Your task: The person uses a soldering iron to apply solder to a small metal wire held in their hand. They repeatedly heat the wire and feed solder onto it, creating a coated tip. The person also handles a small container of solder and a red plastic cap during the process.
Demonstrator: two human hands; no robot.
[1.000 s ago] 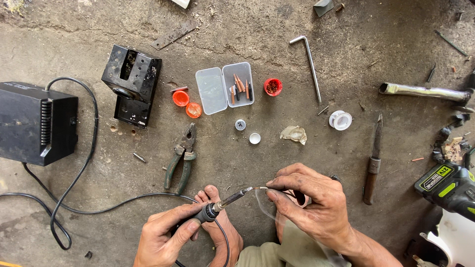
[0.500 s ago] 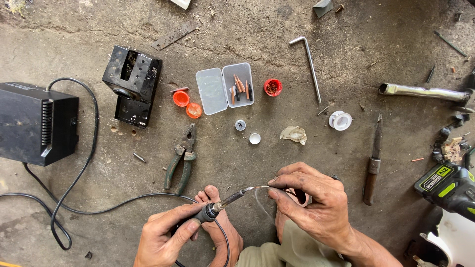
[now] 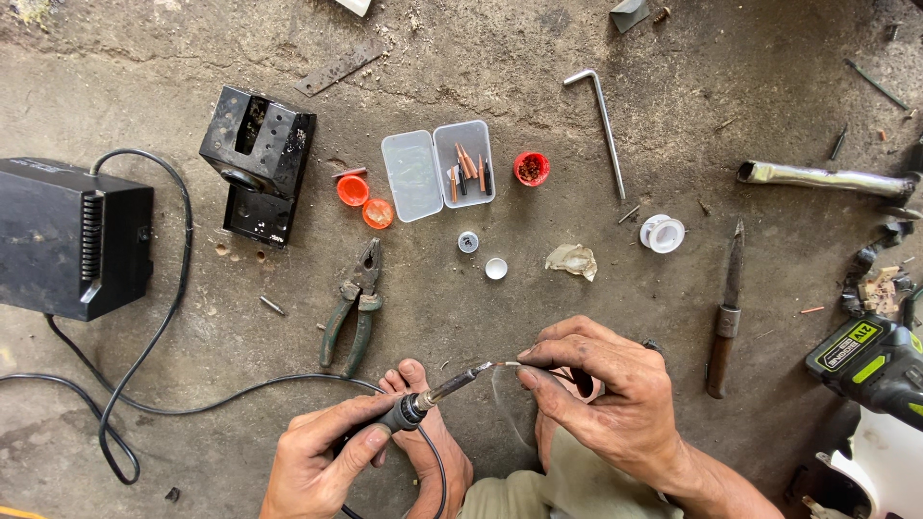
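Soldering iron (image 3: 437, 394) gripped by left hand (image 3: 327, 452); thin wire (image 3: 514, 365) pinched by right hand (image 3: 606, 404) fingers. Fingertips likely burned if hot tip slips along wire.

Green-handled pliers (image 3: 353, 308) just above left grip (image 3: 322, 459). Orange caps (image 3: 364, 201), red cap (image 3: 531, 168) farther up. Black box (image 3: 72, 238) far left.

Black-handled soldering iron (image 3: 437, 394) tilts up rightward, its tip touching a thin wire (image 3: 514, 365) above the floor
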